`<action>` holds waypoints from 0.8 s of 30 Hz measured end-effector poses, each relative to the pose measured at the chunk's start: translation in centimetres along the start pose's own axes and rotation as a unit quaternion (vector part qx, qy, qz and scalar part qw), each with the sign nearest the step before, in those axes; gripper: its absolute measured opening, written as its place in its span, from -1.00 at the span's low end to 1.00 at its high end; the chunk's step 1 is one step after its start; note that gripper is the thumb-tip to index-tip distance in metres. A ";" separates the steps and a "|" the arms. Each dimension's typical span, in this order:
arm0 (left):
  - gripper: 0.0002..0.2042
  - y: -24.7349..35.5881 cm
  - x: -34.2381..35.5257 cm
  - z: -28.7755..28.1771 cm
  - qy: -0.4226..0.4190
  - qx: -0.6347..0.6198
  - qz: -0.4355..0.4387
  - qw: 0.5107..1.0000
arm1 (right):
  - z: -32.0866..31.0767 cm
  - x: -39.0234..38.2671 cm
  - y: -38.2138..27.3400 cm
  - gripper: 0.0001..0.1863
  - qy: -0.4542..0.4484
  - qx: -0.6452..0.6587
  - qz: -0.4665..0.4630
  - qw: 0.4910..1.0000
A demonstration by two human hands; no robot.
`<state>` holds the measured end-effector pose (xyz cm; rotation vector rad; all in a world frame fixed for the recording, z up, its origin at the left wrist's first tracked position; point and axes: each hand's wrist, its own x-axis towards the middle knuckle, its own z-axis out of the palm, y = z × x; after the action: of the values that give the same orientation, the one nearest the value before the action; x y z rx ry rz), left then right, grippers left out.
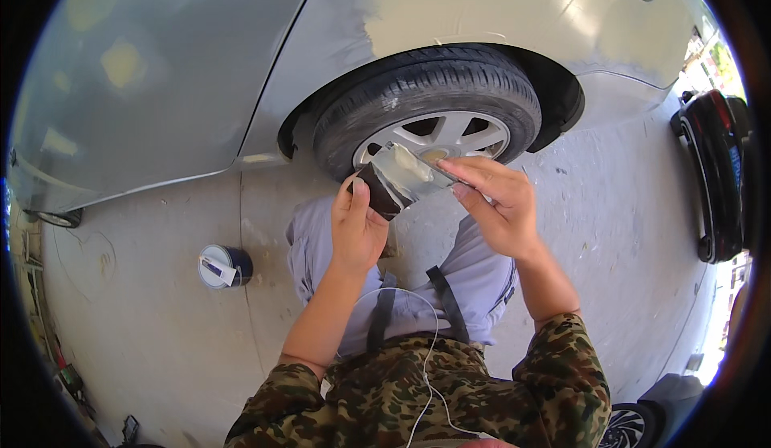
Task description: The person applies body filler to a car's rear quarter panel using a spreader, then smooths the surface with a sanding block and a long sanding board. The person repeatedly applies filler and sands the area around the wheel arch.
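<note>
Black tyre (434, 88) beyond smeared blade (408, 164); tin (242, 265) at left.

Cream paste (411, 164) shows right of the left hand (359, 227) and its blackish plate (379, 194); beyond, a patchy grey-and-beige car (337, 38).

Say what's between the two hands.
Head view: from left hand to right hand, a dark flat piece, pale paste and a grey flat piece.

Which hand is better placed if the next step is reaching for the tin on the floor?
Probably the left hand: the tin stands on that side, nearer to it than to the right hand. The left grips a dark flat piece, though, so might need freeing first.
</note>
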<state>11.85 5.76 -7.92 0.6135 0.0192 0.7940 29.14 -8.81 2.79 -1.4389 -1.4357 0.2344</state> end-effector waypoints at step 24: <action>-0.60 -0.2 -1.5 -2.3 0.055 0.009 0.010 0.998 | 4.4 1.0 -0.7 -0.61 0.194 0.383 0.094 0.898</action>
<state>10.37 5.87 -10.25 0.5871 0.1221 0.8469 25.71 -5.97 1.90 -0.8899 -0.7342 0.5346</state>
